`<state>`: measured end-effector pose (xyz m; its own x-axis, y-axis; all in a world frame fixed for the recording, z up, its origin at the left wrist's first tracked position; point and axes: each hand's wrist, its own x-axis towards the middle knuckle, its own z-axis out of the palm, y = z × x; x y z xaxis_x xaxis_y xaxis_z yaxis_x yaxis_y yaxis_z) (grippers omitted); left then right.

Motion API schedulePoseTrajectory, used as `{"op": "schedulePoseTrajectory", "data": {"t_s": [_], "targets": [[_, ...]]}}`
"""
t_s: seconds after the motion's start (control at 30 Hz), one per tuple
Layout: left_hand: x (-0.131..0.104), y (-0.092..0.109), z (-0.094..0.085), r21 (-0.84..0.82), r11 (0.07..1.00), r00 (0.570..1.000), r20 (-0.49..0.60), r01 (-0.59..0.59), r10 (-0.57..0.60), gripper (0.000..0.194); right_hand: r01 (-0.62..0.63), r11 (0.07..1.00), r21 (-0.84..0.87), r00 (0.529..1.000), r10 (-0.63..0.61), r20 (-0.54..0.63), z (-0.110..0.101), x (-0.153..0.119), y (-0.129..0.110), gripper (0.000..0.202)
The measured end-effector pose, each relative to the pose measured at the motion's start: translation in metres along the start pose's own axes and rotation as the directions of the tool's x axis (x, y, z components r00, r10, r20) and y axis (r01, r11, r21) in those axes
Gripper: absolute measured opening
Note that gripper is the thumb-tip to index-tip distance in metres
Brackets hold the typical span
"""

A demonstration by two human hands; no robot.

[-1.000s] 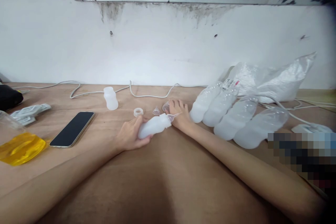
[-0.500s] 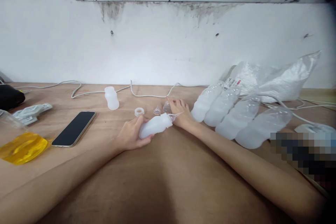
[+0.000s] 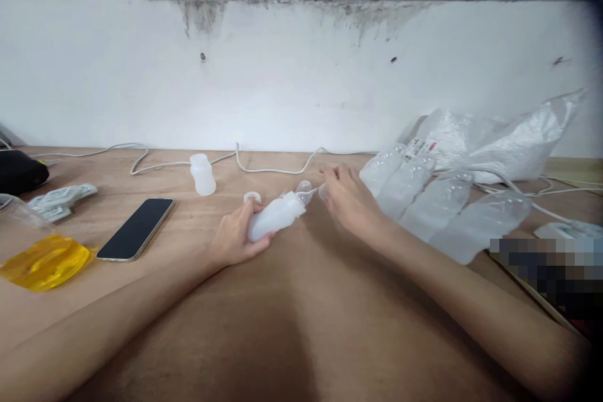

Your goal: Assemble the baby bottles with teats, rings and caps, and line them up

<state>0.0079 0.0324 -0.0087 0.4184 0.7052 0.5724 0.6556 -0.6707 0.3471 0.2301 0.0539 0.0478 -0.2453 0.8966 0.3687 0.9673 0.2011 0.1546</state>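
Note:
My left hand is wrapped round a frosted white bottle, tilted with its neck up to the right. A clear pointed tip stands out of its neck, and a clear dome shows just behind it. My right hand is right of the bottle's tip, fingers bent together around a small clear piece that is too blurred to name. A white ring lies behind my left hand. Further back left stands a small white bottle.
Several capped frosted bottles lie at the right, before a clear plastic bag. On the left are a phone, a container of yellow liquid, white packets and a black pouch. A white cable runs along the wall.
My right hand has moved right, away from the clear dome, and now pinches a small clear piece. The bottle in my left hand has shifted slightly left.

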Motion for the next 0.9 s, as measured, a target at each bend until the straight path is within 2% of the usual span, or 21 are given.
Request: {"op": "schedulePoseTrajectory", "data": {"t_s": [0.1,0.2,0.27,0.33,0.4,0.5,0.6,0.7,0.9], "targets": [[0.000,-0.001,0.000,-0.021,0.999,0.999,-0.027,0.025,-0.025,0.036,0.013,0.979,0.203,0.997,0.002,-0.075,-0.015,-0.006,0.003,0.039],[0.001,-0.002,-0.006,-0.047,0.998,0.999,-0.035,0.035,-0.037,0.033,0.015,0.868,0.497,0.994,0.041,-0.102,-0.014,-0.014,0.007,0.030],[0.001,-0.003,-0.012,-0.054,0.997,0.999,-0.023,0.046,-0.047,0.030,0.003,0.702,0.712,0.992,0.086,-0.089,-0.004,-0.020,0.009,0.030],[0.001,-0.004,-0.018,-0.058,0.996,0.998,-0.014,0.061,-0.062,0.030,-0.020,0.464,0.885,0.991,0.124,-0.043,0.010,-0.028,0.009,0.033],[0.000,-0.006,-0.022,-0.061,0.995,0.997,-0.013,0.074,-0.075,0.030,-0.070,0.258,0.963,0.989,0.146,0.033,0.024,-0.035,0.006,0.034],[-0.002,-0.010,-0.024,-0.065,0.994,0.996,0.004,0.091,-0.091,0.031,-0.152,0.093,0.984,0.977,0.165,0.135,0.038,-0.044,0.000,0.037],[-0.002,-0.012,-0.025,-0.079,0.993,0.995,0.034,0.092,-0.090,0.031,-0.168,0.007,0.986,0.967,0.195,0.163,0.041,-0.048,-0.004,0.041],[-0.002,-0.011,-0.026,-0.084,0.993,0.996,0.053,0.077,-0.073,0.032,-0.147,-0.006,0.989,0.962,0.230,0.144,0.036,-0.050,-0.004,0.039],[-0.003,-0.008,-0.026,-0.075,0.996,0.996,0.082,0.045,-0.039,0.033,-0.121,-0.024,0.992,0.978,0.167,0.124,0.032,-0.052,-0.005,0.034]]}}
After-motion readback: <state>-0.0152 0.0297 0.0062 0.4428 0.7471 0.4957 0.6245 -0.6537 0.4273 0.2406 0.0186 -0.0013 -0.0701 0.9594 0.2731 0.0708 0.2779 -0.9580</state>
